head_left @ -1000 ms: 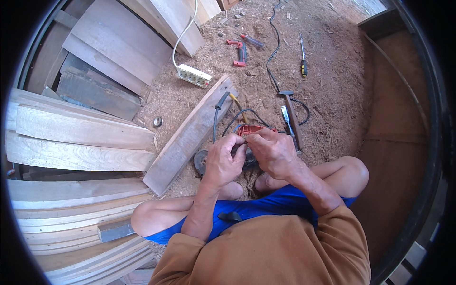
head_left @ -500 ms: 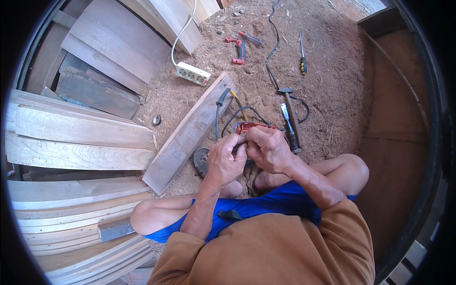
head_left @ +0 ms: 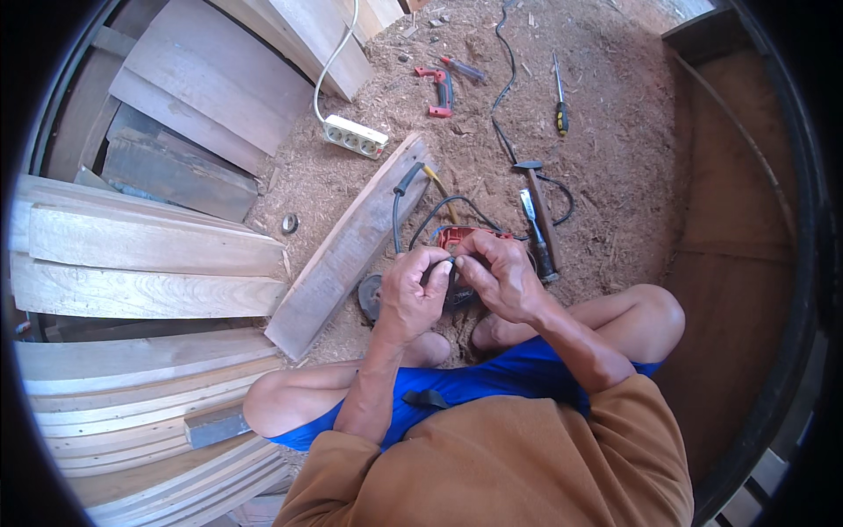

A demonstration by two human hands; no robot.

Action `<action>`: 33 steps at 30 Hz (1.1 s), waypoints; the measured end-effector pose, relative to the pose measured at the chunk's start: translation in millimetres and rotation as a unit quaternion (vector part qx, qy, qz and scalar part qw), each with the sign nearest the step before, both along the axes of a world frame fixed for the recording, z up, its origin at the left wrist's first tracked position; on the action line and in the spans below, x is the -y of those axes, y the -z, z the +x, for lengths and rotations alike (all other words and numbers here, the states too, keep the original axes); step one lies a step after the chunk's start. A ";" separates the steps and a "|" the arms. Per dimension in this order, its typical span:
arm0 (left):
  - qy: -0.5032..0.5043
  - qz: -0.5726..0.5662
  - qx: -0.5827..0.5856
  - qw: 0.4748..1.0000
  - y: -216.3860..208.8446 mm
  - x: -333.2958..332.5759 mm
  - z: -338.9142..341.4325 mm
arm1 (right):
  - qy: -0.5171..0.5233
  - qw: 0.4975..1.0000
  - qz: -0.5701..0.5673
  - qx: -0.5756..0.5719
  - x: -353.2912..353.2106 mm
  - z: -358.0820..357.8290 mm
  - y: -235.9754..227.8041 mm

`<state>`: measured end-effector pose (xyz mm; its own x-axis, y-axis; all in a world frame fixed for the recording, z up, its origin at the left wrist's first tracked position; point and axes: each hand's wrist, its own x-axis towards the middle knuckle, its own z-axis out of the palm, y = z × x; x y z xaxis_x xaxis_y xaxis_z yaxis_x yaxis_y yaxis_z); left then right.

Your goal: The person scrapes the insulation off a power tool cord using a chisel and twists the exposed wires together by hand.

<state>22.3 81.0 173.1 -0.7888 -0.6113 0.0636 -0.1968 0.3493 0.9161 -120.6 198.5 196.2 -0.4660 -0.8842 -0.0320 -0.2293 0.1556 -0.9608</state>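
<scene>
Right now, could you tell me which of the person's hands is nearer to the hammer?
Right. The right hand sits just beside the hammer; the left hand is farther off, beyond it.

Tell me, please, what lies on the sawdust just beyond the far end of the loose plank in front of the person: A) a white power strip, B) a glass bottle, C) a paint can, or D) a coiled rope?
A: a white power strip with a white cord lies on the sawdust just past the plank's far end.
</scene>
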 end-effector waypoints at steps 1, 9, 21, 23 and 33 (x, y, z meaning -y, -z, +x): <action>0.011 -0.017 -0.007 1.000 -3.0 3.1 -0.5 | -0.003 1.000 0.004 -0.012 -0.2 -0.9 -3.0; 0.056 -0.104 -0.007 0.993 -11.3 9.5 -2.2 | -0.030 0.995 -0.004 -0.099 -0.4 -7.3 -11.5; 0.085 -0.194 0.003 0.977 4.5 2.0 -3.0 | -0.066 0.966 0.054 -0.246 1.4 0.6 1.9; 0.089 -0.187 0.006 0.978 4.9 1.4 -3.0 | -0.075 0.966 0.030 -0.244 1.8 -0.9 2.6; 0.002 -0.075 -0.044 0.996 -2.9 -5.8 -3.2 | -0.042 0.987 -0.062 -0.140 8.3 -3.5 12.8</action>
